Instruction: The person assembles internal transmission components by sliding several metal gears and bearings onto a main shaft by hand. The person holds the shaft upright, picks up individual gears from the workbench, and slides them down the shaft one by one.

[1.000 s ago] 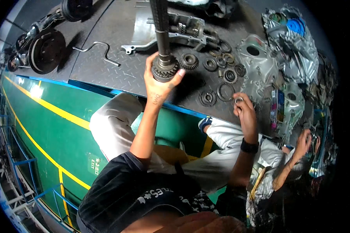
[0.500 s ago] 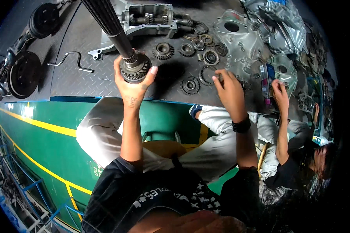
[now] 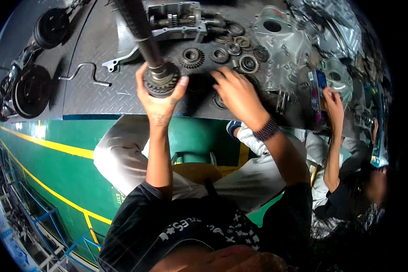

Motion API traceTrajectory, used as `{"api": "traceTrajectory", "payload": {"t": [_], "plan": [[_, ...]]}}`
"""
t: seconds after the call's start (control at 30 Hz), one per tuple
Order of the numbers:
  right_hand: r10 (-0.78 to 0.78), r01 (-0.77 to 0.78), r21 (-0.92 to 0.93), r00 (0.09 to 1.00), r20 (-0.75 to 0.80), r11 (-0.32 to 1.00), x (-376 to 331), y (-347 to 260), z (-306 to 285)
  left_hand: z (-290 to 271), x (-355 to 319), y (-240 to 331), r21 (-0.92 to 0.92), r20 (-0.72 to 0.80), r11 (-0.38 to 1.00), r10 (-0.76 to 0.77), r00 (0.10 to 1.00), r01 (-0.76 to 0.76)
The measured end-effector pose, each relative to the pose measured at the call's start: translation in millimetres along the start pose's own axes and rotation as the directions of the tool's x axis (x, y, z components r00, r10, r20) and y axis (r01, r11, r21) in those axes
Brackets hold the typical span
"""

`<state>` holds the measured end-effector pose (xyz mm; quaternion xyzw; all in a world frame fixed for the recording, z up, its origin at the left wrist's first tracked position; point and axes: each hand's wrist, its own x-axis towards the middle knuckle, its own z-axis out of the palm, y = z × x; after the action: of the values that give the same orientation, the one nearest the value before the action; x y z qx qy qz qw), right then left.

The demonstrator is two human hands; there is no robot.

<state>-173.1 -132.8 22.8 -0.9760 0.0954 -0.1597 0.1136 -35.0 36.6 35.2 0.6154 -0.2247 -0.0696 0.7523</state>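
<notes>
My left hand (image 3: 157, 103) is wrapped round a toothed gear (image 3: 161, 85) at the lower end of a long splined shaft (image 3: 146, 45). The shaft stands tilted, its upper part leaning away to the left. To the right, my right hand (image 3: 240, 97) hovers over the bench with fingers stretched out and nothing visible between them. It partly covers a small gear (image 3: 218, 102) and a toothed ring behind it. Just beyond my hands lie a larger gear (image 3: 191, 58), another gear (image 3: 219, 55) and a gear with a pale hub (image 3: 249, 64).
An opened gearbox housing (image 3: 179, 34) with shafts inside sits at the back. A bent metal crank bar (image 3: 94, 75) lies at left near a brake drum (image 3: 31, 90). Cast metal covers (image 3: 281, 45) occupy the right, where a co-worker's hand (image 3: 334, 100) reaches in beside a blue box (image 3: 321, 79).
My right hand has swung left from beside the toothed ring toward the shaft. My left hand keeps its hold on the gear, and the view has shifted slightly.
</notes>
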Motion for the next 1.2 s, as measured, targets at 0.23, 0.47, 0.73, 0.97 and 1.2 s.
{"api": "traceTrajectory", "payload": {"t": [0.23,0.47,0.73,0.97,1.2], "plan": [[0.161,-0.173,0.615,0.984,0.076,0.770,25,30,26,-6,3,2,-0.033,0.027,0.997,0.074,0.997,-0.073],[-0.130,-0.324,0.778,0.944,0.303,-0.538,39,19,-57,-15,4,-3,-0.021,-0.009,0.998,0.056,0.998,-0.056],[-0.097,0.444,0.763,0.885,-0.456,0.469,116,-83,-230,-11,6,0,0.104,0.005,0.986,0.132,0.991,-0.132],[-0.356,0.475,0.504,0.878,-0.320,0.721,161,-140,-282,-15,4,0,-0.025,0.008,0.999,0.040,0.999,-0.039],[-0.306,0.213,0.701,0.952,0.008,0.681,167,-132,-260,-21,8,6,0.031,-0.003,0.994,0.107,0.994,-0.107]]}}
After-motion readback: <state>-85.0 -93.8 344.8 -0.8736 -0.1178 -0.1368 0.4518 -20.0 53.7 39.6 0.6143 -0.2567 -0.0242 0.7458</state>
